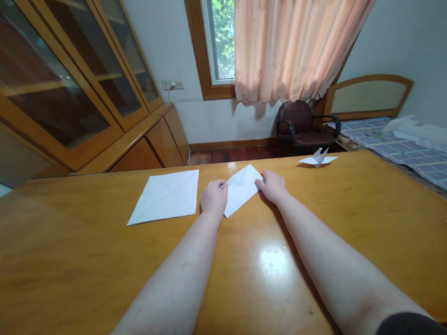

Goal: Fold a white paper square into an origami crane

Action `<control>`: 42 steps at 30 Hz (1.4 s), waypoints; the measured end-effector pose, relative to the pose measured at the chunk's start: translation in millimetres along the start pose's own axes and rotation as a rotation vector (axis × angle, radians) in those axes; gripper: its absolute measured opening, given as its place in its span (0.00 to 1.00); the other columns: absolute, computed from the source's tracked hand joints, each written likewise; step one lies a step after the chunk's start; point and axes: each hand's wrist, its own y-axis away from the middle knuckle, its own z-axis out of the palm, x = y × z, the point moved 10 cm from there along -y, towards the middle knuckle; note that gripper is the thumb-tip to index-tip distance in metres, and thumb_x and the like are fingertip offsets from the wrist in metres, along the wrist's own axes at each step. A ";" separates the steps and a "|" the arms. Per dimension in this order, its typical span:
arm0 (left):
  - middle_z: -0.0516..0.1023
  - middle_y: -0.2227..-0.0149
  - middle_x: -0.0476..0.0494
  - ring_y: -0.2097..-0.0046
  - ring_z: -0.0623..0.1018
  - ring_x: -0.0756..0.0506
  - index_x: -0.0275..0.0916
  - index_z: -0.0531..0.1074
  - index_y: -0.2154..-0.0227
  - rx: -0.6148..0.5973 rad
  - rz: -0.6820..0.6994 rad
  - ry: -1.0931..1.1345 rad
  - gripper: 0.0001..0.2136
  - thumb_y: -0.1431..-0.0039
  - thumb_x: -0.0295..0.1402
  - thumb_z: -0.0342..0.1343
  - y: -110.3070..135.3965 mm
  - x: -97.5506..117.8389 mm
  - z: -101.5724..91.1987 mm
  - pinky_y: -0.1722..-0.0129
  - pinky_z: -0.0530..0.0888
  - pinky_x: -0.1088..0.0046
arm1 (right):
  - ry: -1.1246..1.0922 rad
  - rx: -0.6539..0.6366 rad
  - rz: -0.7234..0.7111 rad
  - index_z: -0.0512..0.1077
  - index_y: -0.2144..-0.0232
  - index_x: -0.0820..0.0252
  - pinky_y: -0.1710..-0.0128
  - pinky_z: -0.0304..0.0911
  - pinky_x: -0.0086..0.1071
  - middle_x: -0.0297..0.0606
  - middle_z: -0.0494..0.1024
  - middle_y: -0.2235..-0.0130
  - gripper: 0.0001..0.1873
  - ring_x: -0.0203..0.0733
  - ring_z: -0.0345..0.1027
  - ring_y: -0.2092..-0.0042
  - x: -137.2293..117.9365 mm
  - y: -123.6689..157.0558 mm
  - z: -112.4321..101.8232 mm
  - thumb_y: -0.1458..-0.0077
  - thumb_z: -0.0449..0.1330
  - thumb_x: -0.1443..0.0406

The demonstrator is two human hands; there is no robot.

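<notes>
Between my two hands, a folded sheet of white paper (242, 186) lies on the wooden table (236, 295), one corner pointing away from me. My left hand (214, 197) pinches its left edge between thumb and fingers. On the opposite side, my right hand (273, 186) grips the right edge, thumb on top. Some of the fingers of both hands are hidden under or behind the paper. Left of my left hand lies a stack of square white paper (167, 195). A folded paper crane (318, 158) stands farther right, near the table's far edge.
Beyond the table is a dark red office chair (299, 124) under a window with a peach curtain (292, 41). A glass-door cabinet (75, 75) stands along the left. On the right is a bed (411, 139) with a checked cover and white items on it.
</notes>
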 end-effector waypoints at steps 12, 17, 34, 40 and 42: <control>0.80 0.63 0.46 0.61 0.78 0.48 0.41 0.77 0.65 0.008 0.444 0.438 0.06 0.44 0.30 0.56 16.3 52.4 -0.7 0.57 0.74 0.71 | -0.895 -0.207 -0.129 0.72 0.79 0.61 0.77 0.54 0.29 0.34 0.69 0.82 0.26 0.35 0.58 0.79 -30.8 8.3 15.2 0.49 0.53 0.45; 0.80 0.63 0.46 0.61 0.78 0.49 0.41 0.76 0.64 -0.072 0.601 0.467 0.06 0.45 0.30 0.57 28.2 69.2 3.2 0.57 0.74 0.72 | -1.049 -0.301 -0.034 0.70 0.83 0.62 0.80 0.50 0.29 0.37 0.70 0.82 0.29 0.33 0.56 0.81 -28.0 5.3 25.2 0.53 0.54 0.42; 0.71 0.44 0.41 0.47 0.73 0.42 0.42 0.64 0.42 -0.472 0.557 0.528 0.24 0.42 0.38 0.53 41.5 76.3 25.9 0.45 0.67 0.62 | -0.908 -0.155 0.092 0.57 0.89 0.56 0.82 0.45 0.29 0.30 0.58 0.89 0.14 0.33 0.50 0.83 -11.1 6.3 10.4 0.58 0.53 0.59; 0.65 0.39 0.43 0.39 0.65 0.45 0.42 0.60 0.40 -0.429 0.451 0.266 0.22 0.35 0.37 0.41 30.9 54.5 49.0 0.39 0.61 0.64 | -1.005 -0.066 0.155 0.56 0.87 0.56 0.81 0.43 0.29 0.28 0.56 0.86 0.11 0.32 0.48 0.82 -1.4 5.2 7.3 0.61 0.53 0.61; 0.63 0.38 0.43 0.37 0.62 0.44 0.43 0.61 0.40 -0.496 0.475 0.083 0.22 0.37 0.36 0.44 35.3 51.3 63.6 0.36 0.54 0.60 | -1.050 -0.059 0.180 0.56 0.86 0.56 0.81 0.43 0.29 0.28 0.56 0.86 0.11 0.32 0.48 0.81 -0.4 5.7 7.0 0.62 0.55 0.61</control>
